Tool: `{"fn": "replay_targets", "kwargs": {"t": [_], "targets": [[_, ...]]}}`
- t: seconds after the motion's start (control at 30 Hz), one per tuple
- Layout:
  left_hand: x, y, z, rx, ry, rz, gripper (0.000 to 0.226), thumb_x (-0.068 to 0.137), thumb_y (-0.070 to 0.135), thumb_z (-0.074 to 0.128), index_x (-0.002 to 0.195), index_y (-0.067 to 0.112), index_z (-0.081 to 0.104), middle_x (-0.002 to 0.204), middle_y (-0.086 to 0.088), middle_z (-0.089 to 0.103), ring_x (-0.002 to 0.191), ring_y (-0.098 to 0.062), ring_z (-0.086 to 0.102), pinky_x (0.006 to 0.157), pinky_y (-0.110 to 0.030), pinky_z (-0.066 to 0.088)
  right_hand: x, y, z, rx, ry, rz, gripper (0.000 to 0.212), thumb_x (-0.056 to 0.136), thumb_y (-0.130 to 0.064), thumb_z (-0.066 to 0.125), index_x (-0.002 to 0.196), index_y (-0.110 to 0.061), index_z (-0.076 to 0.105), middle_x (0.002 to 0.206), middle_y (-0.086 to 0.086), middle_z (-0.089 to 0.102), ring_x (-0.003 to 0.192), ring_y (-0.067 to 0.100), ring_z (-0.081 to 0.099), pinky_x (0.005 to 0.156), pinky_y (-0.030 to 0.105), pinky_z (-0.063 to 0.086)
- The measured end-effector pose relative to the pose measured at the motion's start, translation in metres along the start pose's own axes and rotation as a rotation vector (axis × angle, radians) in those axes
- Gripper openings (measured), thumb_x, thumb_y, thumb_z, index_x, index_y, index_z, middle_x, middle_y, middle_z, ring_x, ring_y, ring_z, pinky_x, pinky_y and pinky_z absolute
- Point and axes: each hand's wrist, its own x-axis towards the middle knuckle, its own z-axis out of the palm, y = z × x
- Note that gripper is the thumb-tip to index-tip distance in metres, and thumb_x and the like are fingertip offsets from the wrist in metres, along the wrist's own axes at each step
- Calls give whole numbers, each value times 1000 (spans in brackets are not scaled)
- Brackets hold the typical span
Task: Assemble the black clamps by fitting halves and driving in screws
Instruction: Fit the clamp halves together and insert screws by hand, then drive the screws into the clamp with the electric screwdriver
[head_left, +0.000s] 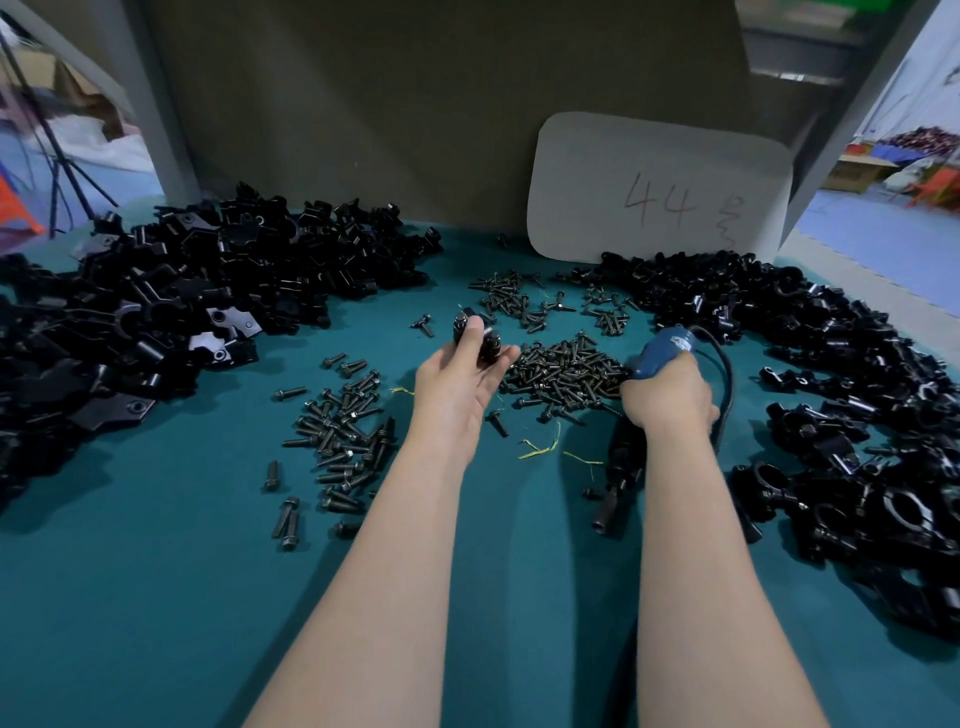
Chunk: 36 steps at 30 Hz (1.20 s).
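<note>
My left hand holds a black clamp between thumb and fingers, above the teal table. My right hand grips a blue electric screwdriver; its black barrel points down and toward me, tip near the table. A cable loops off the tool's top. Loose black screws lie in a heap between my hands and in another patch left of my left forearm.
A big pile of black clamp halves fills the left side. Another pile of black clamp parts runs down the right side. More screws are scattered at the back. A white card marked 44 leans on the back wall.
</note>
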Motion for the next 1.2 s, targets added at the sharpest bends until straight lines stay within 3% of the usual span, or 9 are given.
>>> {"fn": "replay_targets", "kwargs": {"t": [0.17,0.33,0.43,0.5,0.57,0.67,0.8,1.07,1.2], "targets": [[1,-1,1,23,20,2,18,93,19,61,95,2,58,119,-26,61,82,-22,71,71,-19,58,5,-2,-4,248,90,-106,40,88,-10,56,126,-2,47,107,16,59,109,35,53,87,37,45],[3,-2,1,169,77,74,10,97,19,55,93,11,58,98,-6,65,85,-17,70,78,-18,55,1,-13,-17,894,31,-111,32,86,-12,65,114,-2,55,96,7,61,76,15,56,68,26,47],[4,-4,0,341,123,170,7,99,21,52,94,19,57,95,6,63,88,-9,68,69,-11,50,-3,-13,-18,1138,-72,28,17,88,-16,66,94,-9,51,89,1,58,76,12,59,76,29,53],[6,-5,-4,423,141,235,7,98,20,52,101,16,58,96,4,63,92,-12,66,84,-22,50,-3,-11,-16,1239,-126,82,19,88,-16,68,91,-12,49,91,1,59,83,15,62,84,33,55],[7,-5,-6,471,158,264,5,97,18,55,100,16,57,97,2,62,101,-21,64,97,-36,49,-4,-11,-13,1277,-173,95,22,86,-17,70,97,-10,52,94,1,60,84,15,63,79,31,55],[6,-3,-7,470,174,256,12,96,17,56,88,25,54,96,5,61,106,-27,62,100,-41,47,-5,-12,-8,1302,-226,85,20,85,-17,71,91,-12,53,95,3,61,84,16,63,79,36,56],[7,-1,-8,434,195,270,16,95,16,56,84,26,54,90,5,61,104,-29,63,97,-38,49,-5,-13,-2,1282,-234,87,22,85,-21,71,89,-14,51,94,4,62,82,17,64,65,30,55],[10,-2,-9,333,225,234,5,94,15,57,98,19,56,91,5,62,91,-16,67,79,-22,47,-9,-11,-1,1395,-320,174,32,81,-21,75,104,-14,54,98,6,65,80,19,67,57,31,57],[11,-2,-10,324,237,224,4,95,17,57,97,20,56,90,6,61,90,-16,67,75,-20,46,-12,-9,-2,1415,-365,216,22,82,-9,72,89,-11,51,81,7,59,65,17,60,58,33,56]]}}
